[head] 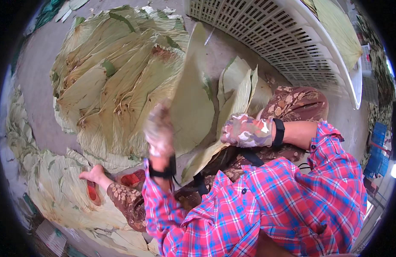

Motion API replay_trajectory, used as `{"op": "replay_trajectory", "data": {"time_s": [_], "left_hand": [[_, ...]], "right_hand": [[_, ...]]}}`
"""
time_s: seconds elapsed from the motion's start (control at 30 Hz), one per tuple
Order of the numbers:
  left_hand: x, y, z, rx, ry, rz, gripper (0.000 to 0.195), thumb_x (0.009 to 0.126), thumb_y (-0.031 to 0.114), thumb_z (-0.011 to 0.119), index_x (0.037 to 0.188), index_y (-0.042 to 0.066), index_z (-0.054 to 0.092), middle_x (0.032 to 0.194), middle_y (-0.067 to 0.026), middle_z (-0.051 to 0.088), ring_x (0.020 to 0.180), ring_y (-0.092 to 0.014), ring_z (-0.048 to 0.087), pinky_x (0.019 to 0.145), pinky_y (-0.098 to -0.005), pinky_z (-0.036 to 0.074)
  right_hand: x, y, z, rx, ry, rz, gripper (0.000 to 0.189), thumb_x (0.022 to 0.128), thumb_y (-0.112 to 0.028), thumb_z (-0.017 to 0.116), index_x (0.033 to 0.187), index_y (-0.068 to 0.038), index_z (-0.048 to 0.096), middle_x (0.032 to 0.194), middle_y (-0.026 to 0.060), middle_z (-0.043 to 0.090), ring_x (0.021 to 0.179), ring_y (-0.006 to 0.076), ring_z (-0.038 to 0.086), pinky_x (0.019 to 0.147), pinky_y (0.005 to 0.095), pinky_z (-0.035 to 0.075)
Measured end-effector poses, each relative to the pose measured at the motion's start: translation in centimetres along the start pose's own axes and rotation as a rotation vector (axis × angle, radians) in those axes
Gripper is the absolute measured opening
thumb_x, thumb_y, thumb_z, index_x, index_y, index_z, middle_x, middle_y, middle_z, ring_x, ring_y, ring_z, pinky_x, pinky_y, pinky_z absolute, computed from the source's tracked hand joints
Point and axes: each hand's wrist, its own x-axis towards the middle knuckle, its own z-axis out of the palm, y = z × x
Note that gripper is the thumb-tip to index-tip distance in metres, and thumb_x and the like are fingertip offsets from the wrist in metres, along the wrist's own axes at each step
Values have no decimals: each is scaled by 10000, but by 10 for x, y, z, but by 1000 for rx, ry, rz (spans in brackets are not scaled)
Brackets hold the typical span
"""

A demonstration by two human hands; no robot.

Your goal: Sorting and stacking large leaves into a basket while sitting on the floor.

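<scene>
My right hand [247, 131], in a camouflage-print glove, is closed around several dried, folded leaves [238, 96], probably lotus. They stick out above and below the fist over my lap. My left hand [159, 131], also gloved, is badly blurred by motion, so its fingers cannot be made out. It is at the left edge of a large pale-green leaf [193, 109], whose upper part is blurred too. Whether the hand grips this leaf is unclear. Beyond my left hand, a broad pile of overlapping dried leaves [120, 86] lies on the floor.
A white slatted plastic basket [265, 35] stands at the upper right, with leaves [339, 29] showing at its rim. More flattened leaves [56, 186] spread across the lower left. A bare foot [98, 175] and a red slipper [93, 192] are beside them.
</scene>
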Motion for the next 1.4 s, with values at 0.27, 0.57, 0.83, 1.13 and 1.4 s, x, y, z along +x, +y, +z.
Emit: {"op": "replay_trajectory", "data": {"time_s": [0.27,0.57,0.83,1.13,1.4], "left_hand": [[-90,37,39,-393,-435,-698,248,826,214,564,1029,84,621,785,-134,629,667,-249,597,600,-313,468],[-29,-31,-7,141,-75,-558,256,838,288,508,959,107,643,849,-164,636,773,-294,611,694,-372,467],[-8,-65,-4,785,-438,-543,242,817,277,518,920,101,648,914,-155,630,847,-340,606,745,-420,476],[-34,17,10,482,-525,-111,240,795,199,523,1018,153,597,974,-153,597,784,-336,609,676,-431,490],[5,-71,16,942,-307,-16,164,720,167,581,853,157,676,900,-132,611,791,-319,590,706,-386,466]], "right_hand": [[26,-35,3,-658,-117,-67,366,768,-235,469,1127,-162,477,870,53,504,775,208,540,695,344,430],[3,-11,5,-347,-301,-23,96,686,-148,539,691,-63,494,626,98,515,626,289,551,578,368,411],[3,-7,8,-258,-217,-30,110,696,-153,556,671,-60,503,640,103,509,616,284,530,567,367,402],[-1,-9,3,-377,-319,-7,138,645,-184,569,735,-86,535,694,69,524,678,256,576,610,365,445],[9,-13,3,-344,-269,2,147,641,-198,574,700,-81,509,674,86,511,633,273,548,557,370,424]]}}
